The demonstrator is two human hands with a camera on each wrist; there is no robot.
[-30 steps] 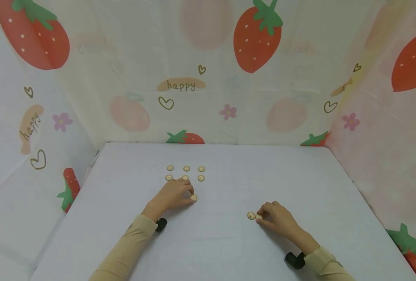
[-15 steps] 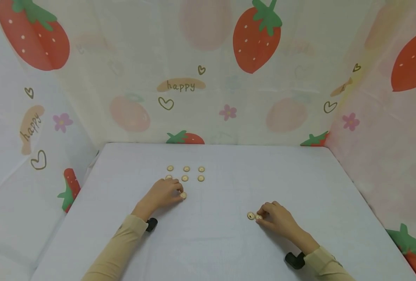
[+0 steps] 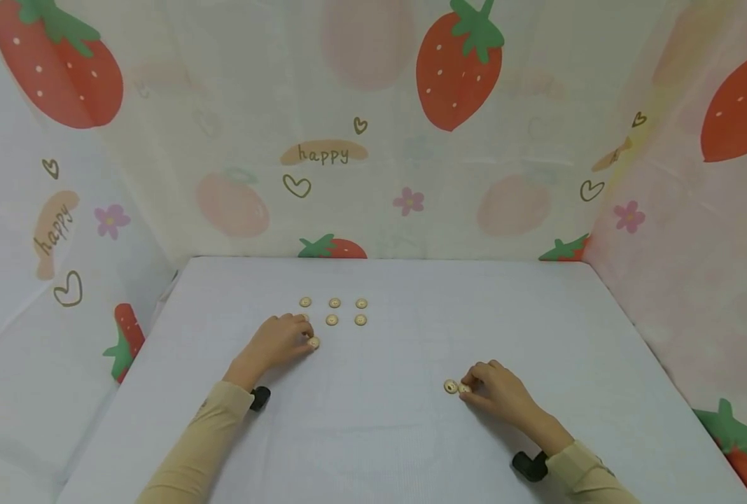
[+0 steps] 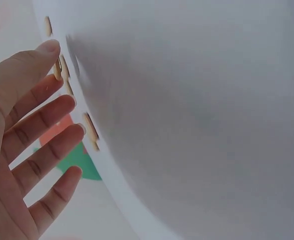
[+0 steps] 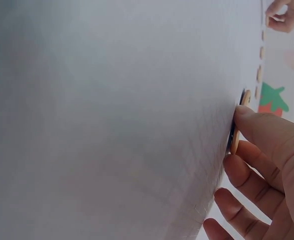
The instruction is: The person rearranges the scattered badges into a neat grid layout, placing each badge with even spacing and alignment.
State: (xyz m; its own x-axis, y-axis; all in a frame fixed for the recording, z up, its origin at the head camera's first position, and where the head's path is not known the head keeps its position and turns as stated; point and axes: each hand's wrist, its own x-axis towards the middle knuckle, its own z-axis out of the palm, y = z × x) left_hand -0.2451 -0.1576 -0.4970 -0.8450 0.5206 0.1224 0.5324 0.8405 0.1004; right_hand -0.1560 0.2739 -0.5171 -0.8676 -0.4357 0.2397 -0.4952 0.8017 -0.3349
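In the head view, my left hand (image 3: 275, 341) pinches a small round wooden button (image 3: 313, 343) between thumb and forefinger, just in front of a group of similar buttons. Its other fingers spread loosely in the left wrist view. Two rows of buttons lie beyond: a back row with a middle button (image 3: 334, 303), and a front row with a right-hand button (image 3: 360, 320). The front row's left button is mostly behind my fingers. Over on the right, my right hand (image 3: 498, 392) pinches another button (image 5: 235, 142) at the table, right beside a second button (image 3: 451, 386).
A white cloth covers the table (image 3: 373, 434). Patterned sheets with strawberries (image 3: 460, 70) stand along its back and both sides. A black wrist camera (image 3: 529, 465) is on the right wrist, another (image 3: 260, 398) on the left.
My left hand has moved left and slightly away from me with its button, now covering most of the front row's left button. The right hand and its two buttons stay put.
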